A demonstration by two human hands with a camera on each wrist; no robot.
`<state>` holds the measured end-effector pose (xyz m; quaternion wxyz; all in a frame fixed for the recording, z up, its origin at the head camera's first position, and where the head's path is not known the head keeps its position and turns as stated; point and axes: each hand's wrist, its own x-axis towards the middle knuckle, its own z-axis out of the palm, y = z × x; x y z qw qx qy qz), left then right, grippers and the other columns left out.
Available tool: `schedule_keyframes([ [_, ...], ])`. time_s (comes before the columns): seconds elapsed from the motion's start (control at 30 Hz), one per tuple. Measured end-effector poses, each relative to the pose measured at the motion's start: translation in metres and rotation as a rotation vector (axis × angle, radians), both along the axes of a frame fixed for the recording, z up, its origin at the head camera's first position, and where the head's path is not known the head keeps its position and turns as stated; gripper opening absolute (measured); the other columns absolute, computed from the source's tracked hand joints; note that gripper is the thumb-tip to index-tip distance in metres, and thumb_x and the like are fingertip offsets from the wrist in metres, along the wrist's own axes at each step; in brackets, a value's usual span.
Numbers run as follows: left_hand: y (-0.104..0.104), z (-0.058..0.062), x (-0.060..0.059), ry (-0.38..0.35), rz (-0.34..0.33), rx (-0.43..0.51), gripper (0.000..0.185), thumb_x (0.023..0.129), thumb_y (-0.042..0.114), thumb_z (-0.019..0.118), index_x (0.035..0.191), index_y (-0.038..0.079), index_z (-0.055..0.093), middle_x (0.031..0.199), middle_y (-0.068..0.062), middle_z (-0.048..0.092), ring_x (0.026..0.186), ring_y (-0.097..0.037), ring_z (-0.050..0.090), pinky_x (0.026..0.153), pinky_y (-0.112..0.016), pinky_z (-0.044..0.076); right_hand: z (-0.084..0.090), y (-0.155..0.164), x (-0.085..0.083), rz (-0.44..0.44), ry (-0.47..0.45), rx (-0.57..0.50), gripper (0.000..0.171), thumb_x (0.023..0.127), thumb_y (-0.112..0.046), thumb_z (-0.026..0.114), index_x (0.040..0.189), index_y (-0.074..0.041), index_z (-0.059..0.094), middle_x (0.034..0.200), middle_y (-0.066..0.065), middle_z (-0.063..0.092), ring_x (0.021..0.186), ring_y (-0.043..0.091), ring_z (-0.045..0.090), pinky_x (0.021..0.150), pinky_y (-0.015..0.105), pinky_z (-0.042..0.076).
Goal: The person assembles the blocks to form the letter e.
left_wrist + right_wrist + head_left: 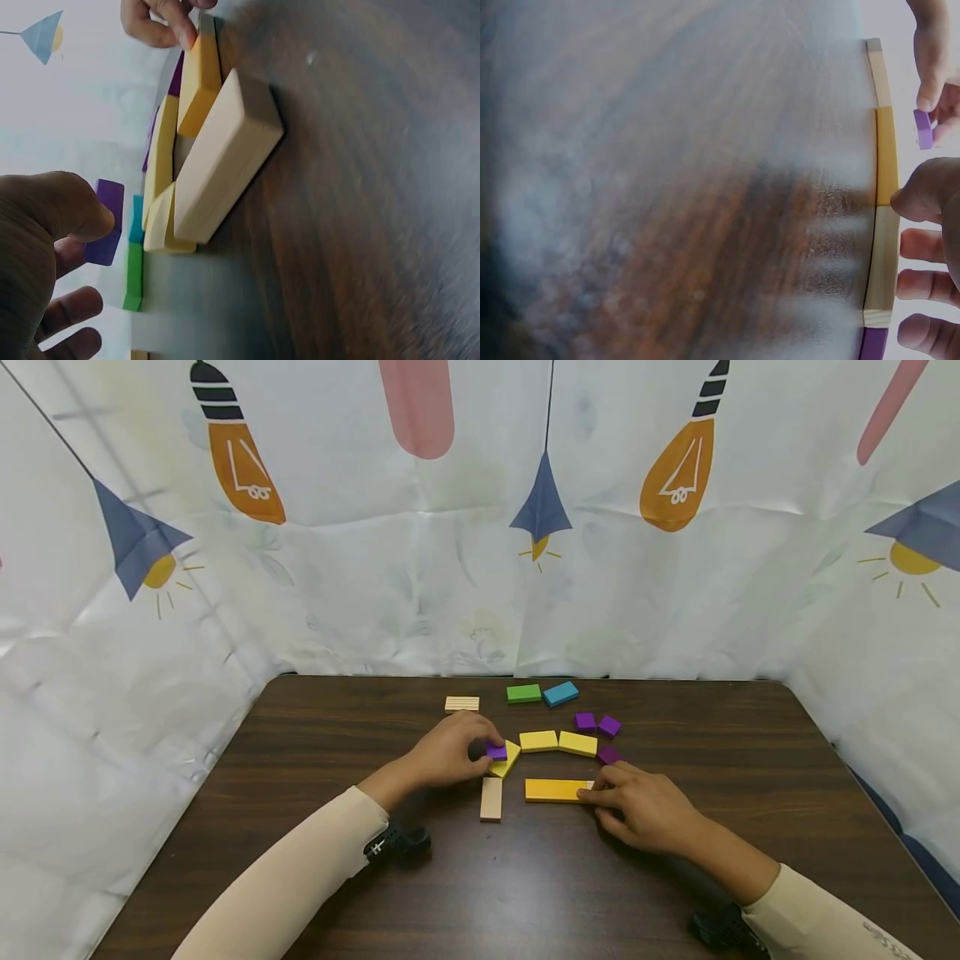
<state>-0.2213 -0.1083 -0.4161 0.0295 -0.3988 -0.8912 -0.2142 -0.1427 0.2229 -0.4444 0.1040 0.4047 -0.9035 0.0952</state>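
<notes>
Purple square block [496,750] is pinched in the left hand [448,752], held just above the tilted yellow block [507,760]. Right hand [643,810] pinches the end of the orange block [553,790] lying flat on the table [300,860]. Judged part-built: green block [522,693], blue block [560,693] and three purple squares lie unplaced.

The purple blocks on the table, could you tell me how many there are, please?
4: one pinched in the left hand as purple block, two side by side behind the yellow blocks, one by the right hand. Hands may hide others.
</notes>
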Motion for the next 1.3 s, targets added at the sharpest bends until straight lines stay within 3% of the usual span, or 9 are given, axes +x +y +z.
schedule_keyframes([
  [0.67, 0.013, -0.007, 0.025, -0.016, -0.083, 0.009, 0.019, 0.08, 0.02, 0.068, 0.099, 0.021, 0.071, 0.104, 0.012, 0.062, 0.103, -0.011, 0.049, 0.09, -0.032, 0.04, 0.0, 0.0, 0.001, 0.006, 0.004, -0.021, 0.031, 0.084, -0.026, 0.066, 0.115, -0.027, 0.069, 0.095, -0.012, 0.053, 0.073, 0.002, 0.041, 0.051, 0.017, 0.037],
  [0.93, 0.019, -0.014, 0.028, 0.003, -0.104, 0.031, 0.019, 0.076, 0.014, 0.067, 0.093, 0.021, 0.071, 0.096, 0.013, 0.064, 0.099, -0.012, 0.05, 0.087, -0.032, 0.041, 0.0, 0.0, 0.001, 0.012, 0.004, -0.015, 0.032, 0.084, -0.026, 0.066, 0.116, -0.027, 0.069, 0.095, -0.011, 0.053, 0.074, 0.003, 0.041, 0.052, 0.018, 0.037],
  [1.3, 0.024, -0.015, 0.029, 0.038, -0.113, -0.024, 0.019, 0.077, 0.019, 0.069, 0.095, 0.022, 0.072, 0.098, 0.013, 0.063, 0.103, -0.014, 0.05, 0.09, -0.035, 0.039, 0.0, 0.0, 0.0, 0.016, 0.011, -0.01, 0.032, 0.084, -0.026, 0.065, 0.116, -0.027, 0.069, 0.095, -0.011, 0.053, 0.073, 0.003, 0.04, 0.051, 0.018, 0.036],
])
